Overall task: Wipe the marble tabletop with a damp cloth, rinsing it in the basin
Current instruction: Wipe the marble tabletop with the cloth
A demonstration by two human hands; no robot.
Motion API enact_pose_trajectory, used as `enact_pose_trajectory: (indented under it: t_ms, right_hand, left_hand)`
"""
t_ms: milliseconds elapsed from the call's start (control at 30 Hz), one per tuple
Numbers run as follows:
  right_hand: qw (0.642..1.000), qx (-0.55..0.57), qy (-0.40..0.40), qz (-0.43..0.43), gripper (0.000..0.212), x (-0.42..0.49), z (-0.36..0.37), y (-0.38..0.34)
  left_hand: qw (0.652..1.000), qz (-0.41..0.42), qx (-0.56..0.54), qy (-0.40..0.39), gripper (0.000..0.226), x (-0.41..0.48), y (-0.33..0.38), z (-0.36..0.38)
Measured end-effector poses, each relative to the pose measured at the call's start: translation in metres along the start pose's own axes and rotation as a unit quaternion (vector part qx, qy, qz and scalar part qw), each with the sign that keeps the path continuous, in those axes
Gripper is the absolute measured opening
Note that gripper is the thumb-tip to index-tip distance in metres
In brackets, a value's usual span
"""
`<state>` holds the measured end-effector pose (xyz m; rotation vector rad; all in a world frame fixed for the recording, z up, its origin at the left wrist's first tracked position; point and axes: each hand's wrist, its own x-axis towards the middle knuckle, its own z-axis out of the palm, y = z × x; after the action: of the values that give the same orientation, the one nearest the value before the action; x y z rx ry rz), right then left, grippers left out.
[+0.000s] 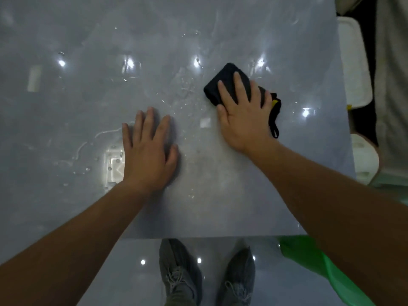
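Our right hand presses black cloth flat-fingered on tabletop; left hand braces flat, empty. We overlap strokes through droplets.

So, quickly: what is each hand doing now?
Left hand: open, flat on the tabletop.
Right hand: open, pressing the black cloth.

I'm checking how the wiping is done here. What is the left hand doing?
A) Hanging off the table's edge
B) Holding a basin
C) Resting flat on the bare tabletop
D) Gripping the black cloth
C: the left hand lies flat on the marble tabletop, while the right hand presses the black cloth.
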<state>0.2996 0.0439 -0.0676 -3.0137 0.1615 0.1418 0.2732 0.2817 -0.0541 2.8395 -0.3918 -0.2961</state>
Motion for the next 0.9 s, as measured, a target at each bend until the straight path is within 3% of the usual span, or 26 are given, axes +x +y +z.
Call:
enact_pose_trajectory:
  t_ms: [167, 267, 400, 467, 567, 700, 900]
  right_hand:
    - [0.985, -0.033, -0.045, -0.162, 0.055, -0.062, 0.000, 0.012]
    - [0.996, -0.042, -0.053, -0.064, 0.057, -0.042, -0.010, 0.045]
    - [0.996, -0.011, -0.007, 0.083, 0.059, 0.060, -0.014, 0.041]
    - [0.997, -0.007, 0.006, 0.079, 0.059, 0.090, -0.012, 0.014]
    - [0.999, -0.032, 0.000, -0.028, 0.057, 0.064, -0.002, -0.022]
    - [0.990, -0.037, -0.044, -0.126, 0.055, 0.041, -0.007, -0.001]
    - [0.999, 0.006, -0.004, 0.038, 0.056, 0.174, -0.020, 0.016]
  left_hand:
    - [1.000, 0.016, 0.010, -0.017, 0.071, 0.030, -0.013, -0.010]
    - [0.999, 0.021, 0.014, -0.027, 0.074, 0.046, -0.020, -0.016]
    - [0.999, -0.005, 0.026, -0.038, 0.075, 0.090, -0.038, -0.028]
    - [0.997, -0.016, 0.046, -0.065, 0.075, 0.111, -0.046, -0.033]
    - [0.993, -0.012, 0.060, -0.102, 0.076, 0.117, -0.050, -0.037]
    - [0.993, -0.010, 0.050, -0.105, 0.076, 0.113, -0.049, -0.040]
    - [0.993, -0.012, 0.043, -0.111, 0.079, 0.116, -0.050, -0.044]
